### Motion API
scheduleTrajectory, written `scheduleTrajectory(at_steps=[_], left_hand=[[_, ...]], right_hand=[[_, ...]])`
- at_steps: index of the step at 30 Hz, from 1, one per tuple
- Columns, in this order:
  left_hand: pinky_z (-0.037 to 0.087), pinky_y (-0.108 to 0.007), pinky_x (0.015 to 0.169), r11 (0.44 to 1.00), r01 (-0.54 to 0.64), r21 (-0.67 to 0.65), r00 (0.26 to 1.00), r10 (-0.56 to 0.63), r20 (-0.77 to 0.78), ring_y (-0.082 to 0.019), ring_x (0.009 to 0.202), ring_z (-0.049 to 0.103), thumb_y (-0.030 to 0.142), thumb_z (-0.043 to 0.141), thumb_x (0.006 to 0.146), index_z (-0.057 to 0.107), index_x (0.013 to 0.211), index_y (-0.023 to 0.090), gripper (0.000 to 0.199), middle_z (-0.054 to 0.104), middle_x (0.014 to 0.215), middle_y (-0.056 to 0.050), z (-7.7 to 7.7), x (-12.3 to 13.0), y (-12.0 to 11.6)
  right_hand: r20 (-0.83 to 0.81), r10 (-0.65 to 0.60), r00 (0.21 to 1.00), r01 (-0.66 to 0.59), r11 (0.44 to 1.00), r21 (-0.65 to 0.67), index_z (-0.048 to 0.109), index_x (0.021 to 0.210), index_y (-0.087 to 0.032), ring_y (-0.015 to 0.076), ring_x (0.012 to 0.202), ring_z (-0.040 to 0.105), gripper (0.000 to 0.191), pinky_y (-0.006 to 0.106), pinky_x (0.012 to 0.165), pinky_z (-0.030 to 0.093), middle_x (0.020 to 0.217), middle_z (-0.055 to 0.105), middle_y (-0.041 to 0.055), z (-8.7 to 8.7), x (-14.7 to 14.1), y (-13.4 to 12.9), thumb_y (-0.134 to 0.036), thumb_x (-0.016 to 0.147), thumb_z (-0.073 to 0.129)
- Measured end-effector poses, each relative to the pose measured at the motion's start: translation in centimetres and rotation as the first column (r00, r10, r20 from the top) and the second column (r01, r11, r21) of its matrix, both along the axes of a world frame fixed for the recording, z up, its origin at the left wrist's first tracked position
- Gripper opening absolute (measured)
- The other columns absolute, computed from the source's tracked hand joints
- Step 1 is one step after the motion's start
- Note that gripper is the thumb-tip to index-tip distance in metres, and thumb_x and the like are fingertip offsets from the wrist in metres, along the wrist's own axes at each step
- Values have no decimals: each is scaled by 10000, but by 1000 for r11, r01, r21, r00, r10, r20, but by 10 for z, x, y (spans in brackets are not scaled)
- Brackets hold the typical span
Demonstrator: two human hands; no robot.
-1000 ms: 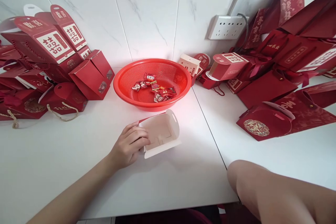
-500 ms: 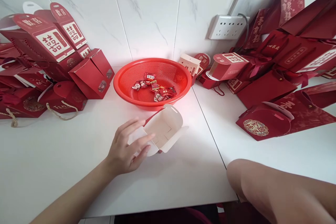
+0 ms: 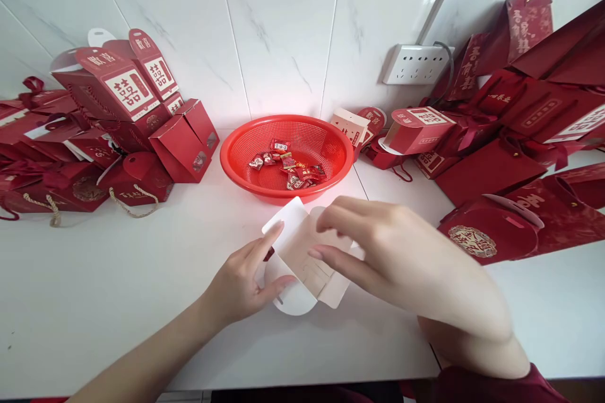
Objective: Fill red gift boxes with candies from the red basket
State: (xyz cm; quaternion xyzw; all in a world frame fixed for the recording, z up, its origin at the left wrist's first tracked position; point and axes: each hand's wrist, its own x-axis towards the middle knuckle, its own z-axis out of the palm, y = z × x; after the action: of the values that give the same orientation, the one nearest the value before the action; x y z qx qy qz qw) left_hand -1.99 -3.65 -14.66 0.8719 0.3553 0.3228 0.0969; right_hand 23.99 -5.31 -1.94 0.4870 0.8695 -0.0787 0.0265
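Note:
An opened carton [image 3: 293, 236] with a pale inside and spread flaps lies on the white counter, in front of the red basket. My left hand [image 3: 246, 277] rests on its left flaps, thumb and fingers apart. Over the carton's right side is my right hand [image 3: 373, 239], thumb and forefinger apart, with nothing visible between them; its other fingers are curled. Several wrapped candies [image 3: 295, 167] lie in the red perforated basket [image 3: 231, 160].
Stacked red gift boxes [image 3: 113, 94] stand at the left on the counter [image 3: 118, 289]. More red boxes and bags [image 3: 491, 164] crowd the right side. A white power strip [image 3: 413, 64] is on the tiled wall behind.
My right hand has come in from the right over the carton. The carton is turned, its flaps lie differently, and my left hand has shifted on them. The camera view has moved slightly.

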Motion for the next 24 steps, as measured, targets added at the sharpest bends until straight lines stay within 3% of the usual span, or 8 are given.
scheduleTrajectory(at_steps=[3, 7, 10, 14, 16, 18, 21, 24], left_hand=[[576, -291, 738, 1000, -2, 24, 1000, 2, 26, -171, 808, 662, 354, 677, 872, 351, 1506, 202, 729, 691, 1099, -105, -4, 1, -3], [585, -253, 674, 999, -30, -36, 995, 33, 95, -141, 711, 665, 346, 668, 871, 435, 1468, 192, 660, 698, 867, -34, -8, 2, -5], [568, -194, 557, 981, -66, -184, 985, 93, 145, -110, 654, 662, 325, 645, 888, 486, 1428, 202, 576, 692, 839, -11, -8, 5, -8], [501, -154, 446, 953, -80, -292, 984, 122, 129, -73, 541, 621, 301, 576, 937, 522, 1373, 187, 454, 668, 747, 24, -4, 7, -12], [473, -167, 436, 976, -119, -183, 991, 127, 36, -67, 456, 560, 334, 584, 931, 576, 1288, 168, 394, 600, 597, 62, 0, 7, -12], [456, -198, 449, 986, -160, 55, 986, 162, -40, -85, 444, 552, 410, 641, 890, 640, 1149, 165, 356, 578, 538, 64, 5, 6, -11], [443, -256, 494, 889, -177, 421, 974, 218, -52, -132, 518, 594, 502, 745, 781, 681, 938, 182, 362, 644, 607, 11, 12, 4, -8], [523, -378, 752, 844, -78, 531, 982, 156, -105, -227, 761, 681, 498, 749, 772, 695, 944, 193, 355, 730, 848, -75, 15, 2, -4]], right_hand=[[91, -83, 992, 82, 997, 9, 682, 950, -153, 246, 790, 690, 210, 308, 665, 497, 860, 699, 126, -7, -25, 15, -337, 940, 581], [170, -116, 979, 124, 992, -37, 680, 869, -150, 254, 729, 685, 145, 309, 565, 453, 820, 696, 108, -22, -33, 26, -265, 915, 605], [153, -62, 986, 69, 997, -41, 667, 851, -146, 253, 709, 678, 152, 312, 546, 429, 806, 694, 104, -26, -25, 28, -269, 911, 601], [73, 57, 996, -52, 996, -67, 623, 1037, -137, 251, 791, 679, 174, 313, 595, 432, 875, 698, 95, -27, -15, 30, -244, 903, 590], [33, 84, 996, -80, 990, -120, 602, 1068, -143, 242, 817, 676, 197, 305, 606, 430, 907, 698, 89, -27, -13, 32, -245, 901, 581], [18, 114, 993, -110, 984, -143, 617, 1006, -144, 236, 809, 671, 147, 303, 604, 427, 917, 696, 91, -29, -14, 35, -232, 907, 552], [-12, 178, 984, -178, 976, -124, 645, 967, -145, 232, 807, 670, 152, 305, 623, 435, 954, 697, 97, -35, -18, 42, -169, 892, 515], [-104, 208, 973, -221, 966, -132, 661, 1066, -172, 230, 880, 670, 227, 306, 694, 460, 1041, 698, 85, -39, -21, 50, -174, 872, 542]])
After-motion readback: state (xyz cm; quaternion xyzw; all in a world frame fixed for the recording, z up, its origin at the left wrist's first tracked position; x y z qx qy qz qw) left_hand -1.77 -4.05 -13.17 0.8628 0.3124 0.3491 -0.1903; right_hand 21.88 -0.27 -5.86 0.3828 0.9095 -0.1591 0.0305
